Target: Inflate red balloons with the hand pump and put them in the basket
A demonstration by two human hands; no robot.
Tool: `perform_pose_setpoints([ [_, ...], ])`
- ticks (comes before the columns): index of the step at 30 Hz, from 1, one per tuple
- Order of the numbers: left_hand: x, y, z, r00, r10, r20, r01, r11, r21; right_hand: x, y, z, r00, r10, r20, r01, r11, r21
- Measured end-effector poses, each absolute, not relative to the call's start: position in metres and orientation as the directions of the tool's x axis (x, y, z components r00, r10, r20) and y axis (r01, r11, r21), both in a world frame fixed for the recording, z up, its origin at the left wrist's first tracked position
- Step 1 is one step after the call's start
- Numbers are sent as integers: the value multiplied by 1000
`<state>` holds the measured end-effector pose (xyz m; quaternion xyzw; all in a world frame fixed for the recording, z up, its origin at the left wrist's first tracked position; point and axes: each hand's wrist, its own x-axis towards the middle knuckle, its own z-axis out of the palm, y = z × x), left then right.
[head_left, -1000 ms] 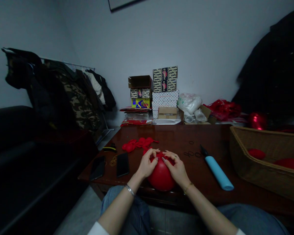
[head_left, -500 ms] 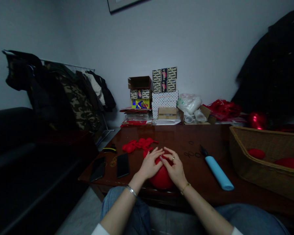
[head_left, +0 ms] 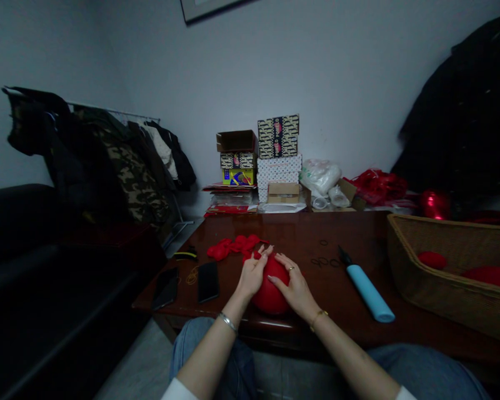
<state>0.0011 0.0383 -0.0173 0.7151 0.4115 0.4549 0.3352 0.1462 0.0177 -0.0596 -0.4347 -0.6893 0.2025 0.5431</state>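
Note:
A round red balloon [head_left: 270, 299] rests at the table's near edge between my hands. My left hand [head_left: 251, 274] lies along its left side, fingers pointing forward over the top. From the other side my right hand [head_left: 295, 285] presses against it, thumb and fingers spread over the surface. The balloon's neck cannot be made out. Just beyond the left hand lies a pile of limp red balloons [head_left: 232, 245]. A blue hand pump [head_left: 370, 293] with a black nozzle lies to the right, beside several thin dark rings [head_left: 325, 262].
A wicker basket [head_left: 425, 294] with red balloons stands on the right of the wooden table [head_left: 300, 230]. At left are two phones [head_left: 208, 281], yellow string [head_left: 191, 275] and a black-and-yellow item [head_left: 186, 254]. Stacked boxes [head_left: 278, 172] stand behind the table.
My hands have moved apart from the top of the balloon to its two sides, so more of its red surface shows. The view has shifted slightly.

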Motion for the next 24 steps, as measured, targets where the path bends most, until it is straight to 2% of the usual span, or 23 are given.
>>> perform_pose_setpoints([
  [4, 3, 42, -12, 196, 915, 353, 187, -389, 902, 147, 18, -59, -57, 790, 611, 422, 574, -702],
  [17, 17, 39, -21, 259, 882, 393, 386, -468, 795, 134, 22, -47, 169, 811, 561, 372, 475, -798],
  [24, 23, 32, -20, 220, 895, 387, 407, -445, 798, 137, 18, -44, 263, 806, 531, 243, 477, -845],
])
